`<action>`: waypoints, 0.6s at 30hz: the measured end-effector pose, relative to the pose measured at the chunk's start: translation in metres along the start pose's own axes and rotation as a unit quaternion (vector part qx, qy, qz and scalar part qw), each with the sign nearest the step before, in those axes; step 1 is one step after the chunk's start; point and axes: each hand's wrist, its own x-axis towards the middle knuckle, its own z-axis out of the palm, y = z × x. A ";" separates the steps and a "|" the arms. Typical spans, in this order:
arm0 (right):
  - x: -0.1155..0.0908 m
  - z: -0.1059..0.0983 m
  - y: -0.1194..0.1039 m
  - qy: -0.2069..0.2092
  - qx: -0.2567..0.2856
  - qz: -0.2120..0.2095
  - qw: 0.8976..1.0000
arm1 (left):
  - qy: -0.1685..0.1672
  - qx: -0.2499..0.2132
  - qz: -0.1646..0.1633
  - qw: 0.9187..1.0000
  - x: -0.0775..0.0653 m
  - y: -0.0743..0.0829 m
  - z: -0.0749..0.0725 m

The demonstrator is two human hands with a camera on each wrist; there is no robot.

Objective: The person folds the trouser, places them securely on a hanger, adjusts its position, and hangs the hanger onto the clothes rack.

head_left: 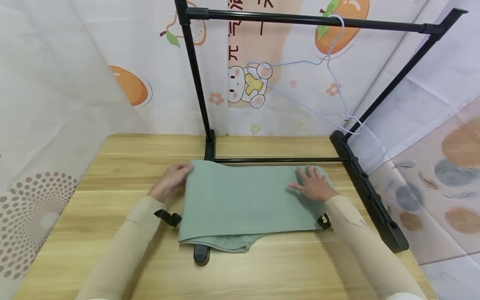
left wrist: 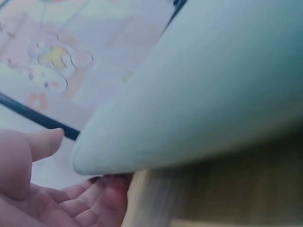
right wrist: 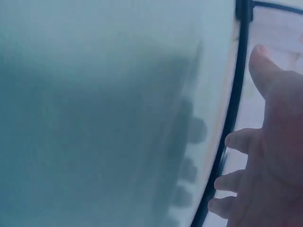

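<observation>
A folded sage-green garment (head_left: pixel 247 200) lies across the base of a black rack, with a smaller layer showing below its front edge. My left hand (head_left: pixel 172 181) is at the garment's far left corner. In the left wrist view its fingers (left wrist: pixel 102 203) reach under the corner of the fabric, while the thumb stands apart from it. Over the garment's right end, my right hand (head_left: pixel 314 185) has its fingers spread. The right wrist view shows that hand holding nothing, its shadow falling on the fabric (right wrist: pixel 94 118).
The black rack (head_left: pixel 275 16) rises behind the garment, its right foot (head_left: pixel 369 191) running along the table (head_left: pixel 131 179). A pale blue wire hanger (head_left: pixel 300 62) hangs from the top bar. Printed curtains (head_left: pixel 157 116) surround the table.
</observation>
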 end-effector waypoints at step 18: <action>0.001 0.009 0.046 -0.022 0.036 0.045 0.998 | 0.037 -0.055 0.016 0.998 0.027 -0.013 -0.004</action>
